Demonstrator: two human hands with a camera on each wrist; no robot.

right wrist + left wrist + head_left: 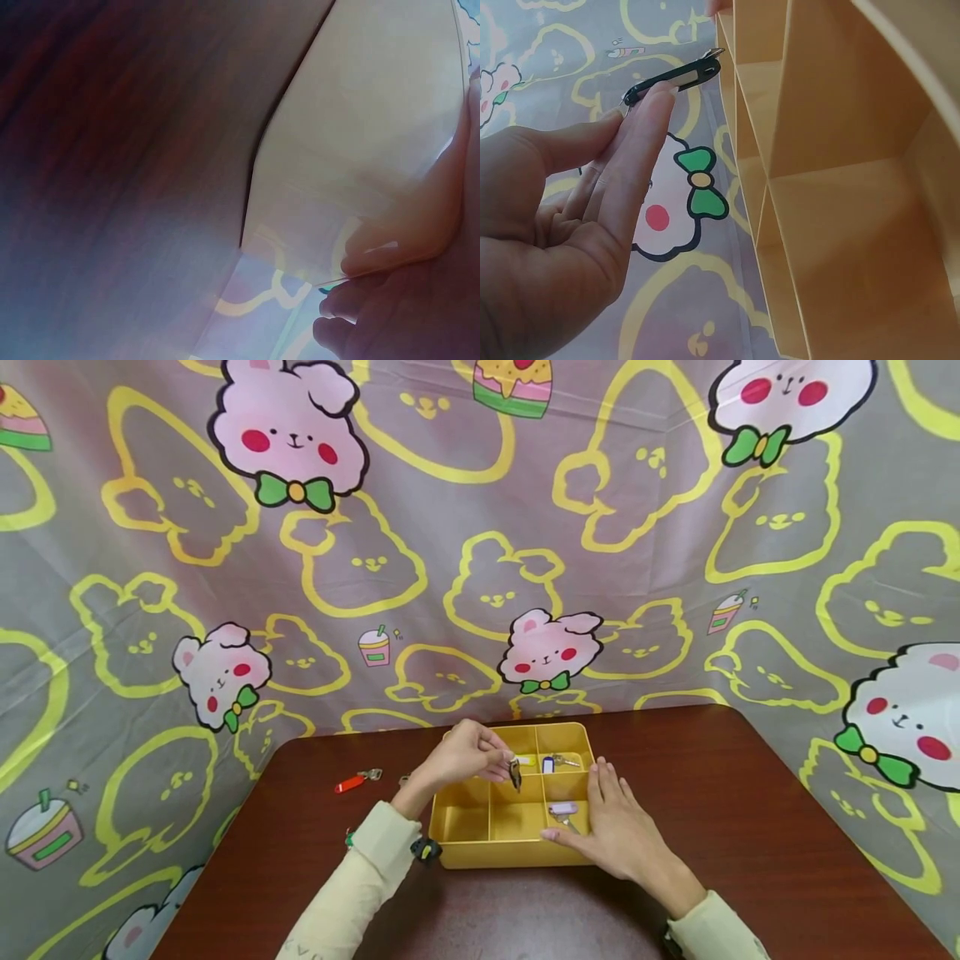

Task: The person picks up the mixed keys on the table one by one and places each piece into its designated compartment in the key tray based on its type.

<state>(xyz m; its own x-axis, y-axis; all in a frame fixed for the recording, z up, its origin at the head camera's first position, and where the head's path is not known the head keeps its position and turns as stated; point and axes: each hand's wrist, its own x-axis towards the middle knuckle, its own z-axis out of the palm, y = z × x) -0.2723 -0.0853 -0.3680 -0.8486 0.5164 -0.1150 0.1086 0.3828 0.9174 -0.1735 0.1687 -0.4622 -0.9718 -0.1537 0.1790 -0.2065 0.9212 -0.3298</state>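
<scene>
Fingers (646, 129) of L hand (467, 753) w/ blk key tag (681, 79) — sleeve ltrs (311, 946) illegible

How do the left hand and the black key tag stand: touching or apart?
Touching: the left wrist view shows the left hand holding the black key tag up at its fingertips.

Reaching from 7 toward 1 o'clock with left arm (341, 889); pinching between thumb (577, 141) and fingers (639, 154) with left hand (467, 753). Reaching from 5 toward 11 with right arm (716, 931); showing back of right hand (622, 828), pointing straight fingers toward 11, spreading thumb toward 9.
</scene>
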